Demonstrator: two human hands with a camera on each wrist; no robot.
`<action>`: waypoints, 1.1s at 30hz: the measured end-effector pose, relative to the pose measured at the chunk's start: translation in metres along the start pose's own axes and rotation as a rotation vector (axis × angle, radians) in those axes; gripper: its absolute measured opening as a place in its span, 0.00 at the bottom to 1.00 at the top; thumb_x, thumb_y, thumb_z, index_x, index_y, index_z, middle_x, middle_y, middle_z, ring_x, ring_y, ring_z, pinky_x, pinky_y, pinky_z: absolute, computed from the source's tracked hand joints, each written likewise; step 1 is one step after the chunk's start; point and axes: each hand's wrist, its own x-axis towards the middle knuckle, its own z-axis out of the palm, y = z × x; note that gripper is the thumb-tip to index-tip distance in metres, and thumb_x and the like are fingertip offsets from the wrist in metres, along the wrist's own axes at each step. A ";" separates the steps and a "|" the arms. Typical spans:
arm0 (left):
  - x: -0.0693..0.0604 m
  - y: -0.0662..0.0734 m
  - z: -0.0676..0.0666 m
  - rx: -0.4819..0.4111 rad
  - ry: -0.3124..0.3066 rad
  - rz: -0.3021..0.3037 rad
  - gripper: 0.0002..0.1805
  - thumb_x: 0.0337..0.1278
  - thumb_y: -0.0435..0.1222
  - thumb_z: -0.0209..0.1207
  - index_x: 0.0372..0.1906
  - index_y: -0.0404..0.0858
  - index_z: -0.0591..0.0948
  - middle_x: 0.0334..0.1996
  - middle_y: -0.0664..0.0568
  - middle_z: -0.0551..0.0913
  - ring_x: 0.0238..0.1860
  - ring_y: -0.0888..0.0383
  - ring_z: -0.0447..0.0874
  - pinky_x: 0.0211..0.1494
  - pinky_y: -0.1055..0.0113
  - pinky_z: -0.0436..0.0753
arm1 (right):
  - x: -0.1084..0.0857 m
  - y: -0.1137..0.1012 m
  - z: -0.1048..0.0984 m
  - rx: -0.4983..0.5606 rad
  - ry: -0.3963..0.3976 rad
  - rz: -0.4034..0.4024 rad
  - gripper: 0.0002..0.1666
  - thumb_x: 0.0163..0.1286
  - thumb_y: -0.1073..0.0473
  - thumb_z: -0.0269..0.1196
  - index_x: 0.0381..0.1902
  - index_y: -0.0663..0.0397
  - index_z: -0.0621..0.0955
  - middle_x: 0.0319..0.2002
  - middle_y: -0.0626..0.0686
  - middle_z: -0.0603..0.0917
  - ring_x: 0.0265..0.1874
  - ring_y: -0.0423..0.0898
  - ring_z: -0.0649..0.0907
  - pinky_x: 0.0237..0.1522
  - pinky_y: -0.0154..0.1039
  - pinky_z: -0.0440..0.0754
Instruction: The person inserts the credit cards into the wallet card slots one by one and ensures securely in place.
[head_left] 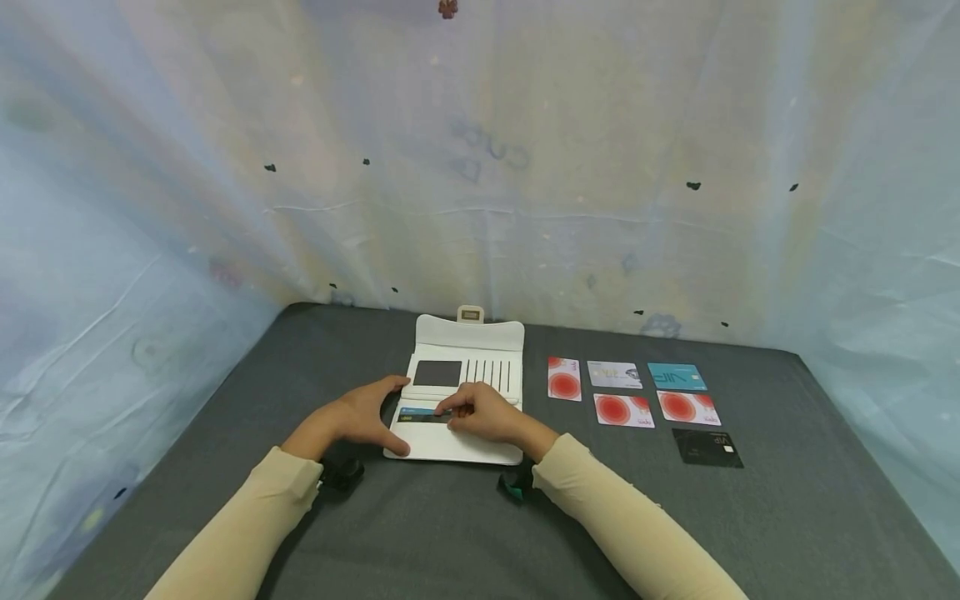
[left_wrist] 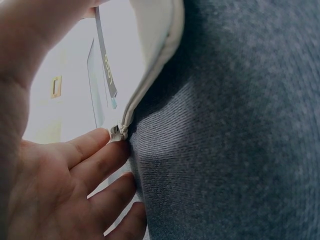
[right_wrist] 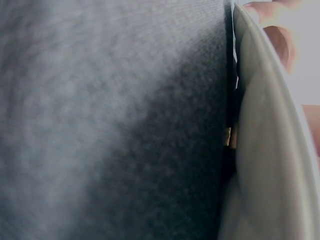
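A white wallet (head_left: 465, 447) lies unfolded on the dark cloth, its flap at the back. Along its front pocket lies a dark card (head_left: 417, 418) with a blue strip behind it; in the left wrist view this card (left_wrist: 106, 60) shows as a narrow dark band. My right hand (head_left: 486, 412) pinches the card's right end between thumb and fingers. At the wallet's left side, my left hand (head_left: 365, 414) is spread, fingertips touching the edge near a zip pull (left_wrist: 117, 133) and thumb at the front corner. The wallet's edge (right_wrist: 272, 125) hides most of the right fingers in the right wrist view.
Right of the wallet lie several cards: red-and-white ones, including an upright card (head_left: 564, 379), a silver card (head_left: 614, 375), a teal card (head_left: 677, 377) and a black card (head_left: 707, 447). A pale curtain (head_left: 480, 167) hangs behind the table (head_left: 420, 533).
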 end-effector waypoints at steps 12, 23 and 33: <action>-0.001 0.001 0.000 0.010 0.007 0.001 0.61 0.28 0.56 0.76 0.72 0.40 0.60 0.70 0.41 0.64 0.68 0.40 0.65 0.64 0.42 0.69 | 0.000 -0.004 0.000 -0.023 -0.004 0.034 0.11 0.60 0.70 0.65 0.41 0.58 0.87 0.33 0.53 0.81 0.31 0.37 0.73 0.35 0.28 0.73; -0.002 0.002 0.001 -0.013 0.003 -0.009 0.62 0.27 0.57 0.76 0.73 0.40 0.60 0.70 0.41 0.64 0.69 0.41 0.65 0.65 0.42 0.68 | -0.003 -0.011 -0.012 0.007 -0.016 0.051 0.18 0.61 0.63 0.67 0.50 0.57 0.83 0.37 0.53 0.85 0.34 0.38 0.81 0.39 0.29 0.80; -0.001 0.002 0.000 -0.001 -0.005 -0.005 0.62 0.28 0.57 0.76 0.73 0.40 0.59 0.70 0.41 0.64 0.68 0.41 0.65 0.65 0.42 0.68 | -0.010 -0.015 -0.026 0.023 -0.033 0.068 0.22 0.62 0.57 0.65 0.54 0.57 0.81 0.49 0.56 0.84 0.47 0.49 0.83 0.49 0.40 0.81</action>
